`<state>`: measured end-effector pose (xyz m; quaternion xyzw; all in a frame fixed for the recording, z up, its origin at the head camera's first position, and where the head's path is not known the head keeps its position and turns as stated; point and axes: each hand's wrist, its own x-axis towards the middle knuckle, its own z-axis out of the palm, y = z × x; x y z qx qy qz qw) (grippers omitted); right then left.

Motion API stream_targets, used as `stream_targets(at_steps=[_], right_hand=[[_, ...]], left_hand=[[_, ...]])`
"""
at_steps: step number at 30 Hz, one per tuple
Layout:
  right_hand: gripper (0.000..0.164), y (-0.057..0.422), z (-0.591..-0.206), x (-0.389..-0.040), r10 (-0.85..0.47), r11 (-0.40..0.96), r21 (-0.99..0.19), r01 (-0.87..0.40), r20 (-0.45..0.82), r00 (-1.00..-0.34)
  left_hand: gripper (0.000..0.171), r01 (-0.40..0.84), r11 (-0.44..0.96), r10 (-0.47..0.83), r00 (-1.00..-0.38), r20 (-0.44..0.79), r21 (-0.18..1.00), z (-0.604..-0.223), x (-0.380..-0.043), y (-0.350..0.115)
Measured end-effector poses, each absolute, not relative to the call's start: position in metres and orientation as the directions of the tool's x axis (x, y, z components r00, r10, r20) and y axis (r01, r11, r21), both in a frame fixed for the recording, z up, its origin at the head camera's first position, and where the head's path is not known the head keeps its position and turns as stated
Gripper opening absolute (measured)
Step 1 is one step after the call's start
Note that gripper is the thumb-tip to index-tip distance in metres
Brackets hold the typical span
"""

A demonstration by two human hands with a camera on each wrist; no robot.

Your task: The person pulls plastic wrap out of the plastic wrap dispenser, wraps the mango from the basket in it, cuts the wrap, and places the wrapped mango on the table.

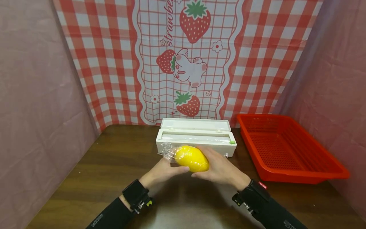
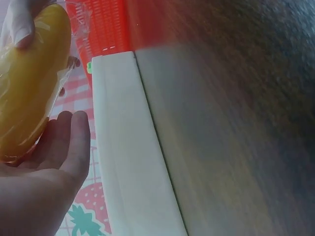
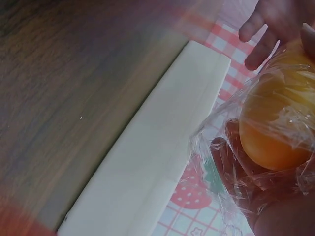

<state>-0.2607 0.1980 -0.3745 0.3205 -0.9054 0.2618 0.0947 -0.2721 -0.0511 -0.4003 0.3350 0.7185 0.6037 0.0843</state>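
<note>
A smooth yellow mango [image 1: 192, 158], wrapped in clear plastic film [image 1: 167, 150], is held up between both hands. My right hand [image 1: 219, 167] grips its right side, the thumb along the near side. On the left, my left hand [image 1: 161, 171] has its thumb against the near lower side, and its fingers reach behind the mango [image 2: 34, 73]. Loose crinkled film [image 3: 202, 142] hangs off one end in the right wrist view. Just behind the hands stands a white cling film dispenser [image 1: 223, 150] with its lid [image 1: 195, 124] raised and film inside.
A red plastic basket [image 1: 303, 176] sits at the right of the brown wooden table [image 1: 114, 156]. A red checked strawberry cloth [image 1: 188, 76] hangs at the back, and pink fabric [image 1: 37, 95] walls both sides. The dispenser has a small green slider [image 1: 232, 142].
</note>
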Motion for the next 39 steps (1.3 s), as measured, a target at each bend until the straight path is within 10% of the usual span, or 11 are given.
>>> stream_targets(at_steps=[39], right_hand=[[0.087,0.2002,-0.3774,-0.2567,-0.585,0.692,-0.314,-0.651,0.284,-0.759]], left_hand=[[0.073,0.531,0.337,0.654,-0.726,0.212,0.778,-0.3902,-0.2726,-0.0516]])
